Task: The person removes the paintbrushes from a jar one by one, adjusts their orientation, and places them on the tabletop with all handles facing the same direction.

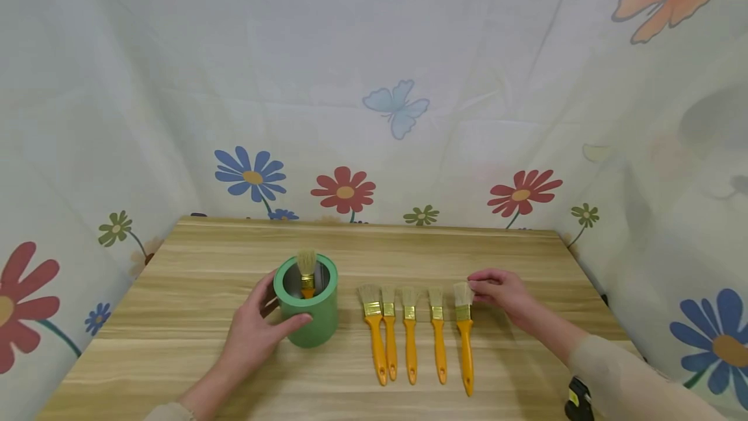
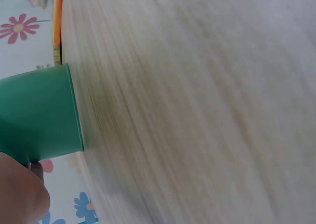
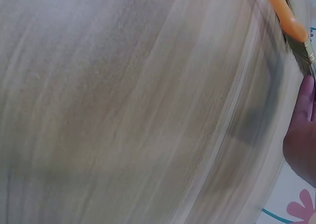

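My left hand (image 1: 251, 333) curls round the left side of a green can (image 1: 315, 323), thumb across its front. The can stands upright on the wooden table, and a paintbrush (image 1: 306, 271) stands in it with its bristles up. To the right several paintbrushes with orange handles lie in a row, bristles toward the back, including a wide paintbrush (image 1: 375, 336) at the left end. At the right end, my right hand (image 1: 505, 294) pinches the bristle end of a paintbrush (image 1: 465, 336). In the right wrist view the fingertips meet that brush's bristles, partly cut off by the frame edge.
The wooden tabletop (image 1: 234, 258) reaches back to a hanging white cloth (image 1: 374, 38) printed with flowers and butterflies. More cloth hangs at both sides. A small black device (image 1: 578, 398) sits at my right sleeve.
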Available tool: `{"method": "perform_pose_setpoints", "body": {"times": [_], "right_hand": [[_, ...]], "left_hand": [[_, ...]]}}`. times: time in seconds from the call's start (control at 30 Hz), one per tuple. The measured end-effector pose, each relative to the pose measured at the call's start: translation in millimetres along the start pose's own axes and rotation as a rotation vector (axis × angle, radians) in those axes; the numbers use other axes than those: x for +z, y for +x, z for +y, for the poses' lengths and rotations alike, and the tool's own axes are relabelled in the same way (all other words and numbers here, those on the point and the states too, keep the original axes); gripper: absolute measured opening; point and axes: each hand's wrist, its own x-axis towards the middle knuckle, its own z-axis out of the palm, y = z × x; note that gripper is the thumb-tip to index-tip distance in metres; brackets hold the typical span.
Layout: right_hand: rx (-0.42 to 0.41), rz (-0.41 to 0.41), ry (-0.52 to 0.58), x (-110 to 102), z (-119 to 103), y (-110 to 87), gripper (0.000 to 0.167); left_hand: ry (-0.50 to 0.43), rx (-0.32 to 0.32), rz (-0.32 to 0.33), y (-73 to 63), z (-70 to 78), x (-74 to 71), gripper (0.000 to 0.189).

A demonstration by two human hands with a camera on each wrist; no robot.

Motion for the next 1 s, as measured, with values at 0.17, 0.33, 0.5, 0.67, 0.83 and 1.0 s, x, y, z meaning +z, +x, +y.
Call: {"method": "perform_pose_setpoints", "body": {"times": [0.17, 0.33, 0.5, 0.67, 0.83, 1.0], "right_hand": [[-0.013, -0.030, -0.001, 1, 3, 8.0, 0.030], [-0.008, -0.028, -0.050, 0, 5, 15.0, 0.027], [0.013, -0.007, -0.102, 2, 4, 19.8, 0.025], [0.006, -0.010, -0.180, 2, 2, 21.5, 0.023], [-0.030, -0.021, -0.191, -4, 1, 20.9, 0.024], [-0.054, -0.008, -0.262, -14, -4, 17.0, 0.027]], "left_hand": [[0.001, -0.001, 0.007, 0.7, -0.4, -0.6, 0.098], [-0.002, 0.006, 0.004, 0.5, -0.3, -0.3, 0.097], [-0.006, 0.013, 0.003, -0.8, 0.8, 0.1, 0.096], [-0.012, 0.014, 0.002, -1.1, 1.0, 0.5, 0.095], [-0.010, 0.011, 0.000, -0.2, 0.3, 0.0, 0.097], [-0.014, 0.017, 0.003, -0.7, 0.7, -0.6, 0.096]]}}
